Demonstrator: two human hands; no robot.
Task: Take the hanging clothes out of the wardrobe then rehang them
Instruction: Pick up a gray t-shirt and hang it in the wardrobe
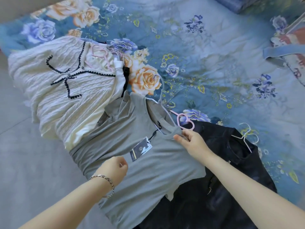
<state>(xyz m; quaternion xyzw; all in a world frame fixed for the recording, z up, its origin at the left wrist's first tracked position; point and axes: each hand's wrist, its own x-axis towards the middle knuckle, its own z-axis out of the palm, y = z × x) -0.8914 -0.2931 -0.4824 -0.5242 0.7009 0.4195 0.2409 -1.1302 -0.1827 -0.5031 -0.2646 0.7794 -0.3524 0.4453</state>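
While your right hand (189,141) pinches the neckline of the grey T-shirt (148,176), keep that pinch on cloth alone, because the pink hanger (177,120) lies just beside your fingertips and could snag. The shirt lies flat on the bed (214,55), overlapping the cream cardigan (66,96) on one side and the black jacket (231,162) on the other. A lilac hanger (162,91) sticks out of its neck. Your left hand (113,167) hovers over the chest, fingers curled, with nothing visible in them. You look to be seating the hanger, so open the left hand, press the chest flat, and stretch the collar gently over each shoulder arm.
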